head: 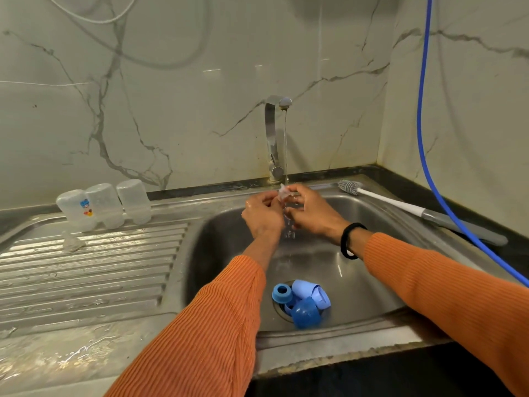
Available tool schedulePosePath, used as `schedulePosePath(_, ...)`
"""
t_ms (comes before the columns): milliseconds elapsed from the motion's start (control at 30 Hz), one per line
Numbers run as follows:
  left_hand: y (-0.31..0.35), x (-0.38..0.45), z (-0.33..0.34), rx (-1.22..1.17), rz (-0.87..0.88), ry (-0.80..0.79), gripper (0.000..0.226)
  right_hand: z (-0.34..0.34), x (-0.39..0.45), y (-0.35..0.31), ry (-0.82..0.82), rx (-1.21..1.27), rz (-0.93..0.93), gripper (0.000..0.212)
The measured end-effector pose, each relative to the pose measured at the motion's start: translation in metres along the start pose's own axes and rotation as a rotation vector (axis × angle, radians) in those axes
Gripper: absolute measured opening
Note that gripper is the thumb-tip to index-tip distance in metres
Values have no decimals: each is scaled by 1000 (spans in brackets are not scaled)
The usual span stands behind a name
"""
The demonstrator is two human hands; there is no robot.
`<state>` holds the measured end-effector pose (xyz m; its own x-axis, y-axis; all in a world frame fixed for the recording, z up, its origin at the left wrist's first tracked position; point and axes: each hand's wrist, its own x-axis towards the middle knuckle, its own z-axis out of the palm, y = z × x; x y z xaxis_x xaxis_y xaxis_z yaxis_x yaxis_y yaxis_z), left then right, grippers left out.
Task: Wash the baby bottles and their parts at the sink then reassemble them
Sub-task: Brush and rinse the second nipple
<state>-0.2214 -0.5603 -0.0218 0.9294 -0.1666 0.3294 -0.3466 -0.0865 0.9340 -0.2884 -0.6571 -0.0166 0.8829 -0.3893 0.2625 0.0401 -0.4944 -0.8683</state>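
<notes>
Under the tap (275, 138), in the running water: left hand (262, 214) and right hand (310, 212) both pinching one clear teat (284, 194), with blue bottle parts (300, 303) lower down by the drain.

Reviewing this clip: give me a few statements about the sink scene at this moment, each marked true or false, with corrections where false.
1. Both hands hold a clear teat under the running tap. True: the left hand and right hand pinch it in the stream.
2. Three clear bottles stand upside down on the drainboard. True.
3. The blue bottle parts lie on the drainboard. False: they lie in the sink basin, over the drain.
4. The bottle brush is in the right hand. False: it lies on the sink's rim, right of the tap.
5. Another clear teat rests on the drainboard in front of the bottles. True.
</notes>
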Motion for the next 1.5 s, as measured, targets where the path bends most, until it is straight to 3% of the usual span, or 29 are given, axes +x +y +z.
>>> schedulePosePath(233,-2,3,2,18,82,-32,21,-5,3,3,73,-93,16,31)
schedulePosePath(400,-3,3,4,182,297,-36,19,-4,6,1,120,158,110,26)
schedulePosePath(567,-5,6,6,252,347,24,24,-1,7,2,69,353,289,57)
schedulePosePath(700,-3,10,2,307,327,-45,26,-9,1,5,183,-207,91,59)
schedulePosePath(800,5,14,-8,299,283,-149,29,-9,-1,-3,212,-346,-56,44)
schedulePosePath(967,23,18,-52,312,298,-301,40,-5,-8,-32,155,-361,-162,19)
schedulePosePath(1133,26,20,-113,256,213,-356,44,26,-12,-63,59,-343,-211,30)
schedulePosePath(1267,16,19,-157,207,204,-293,42,62,-10,-86,8,-347,-243,22)
schedulePosePath(1500,7,33,-243,349,257,-66,42,155,13,-136,-18,-289,-218,18)
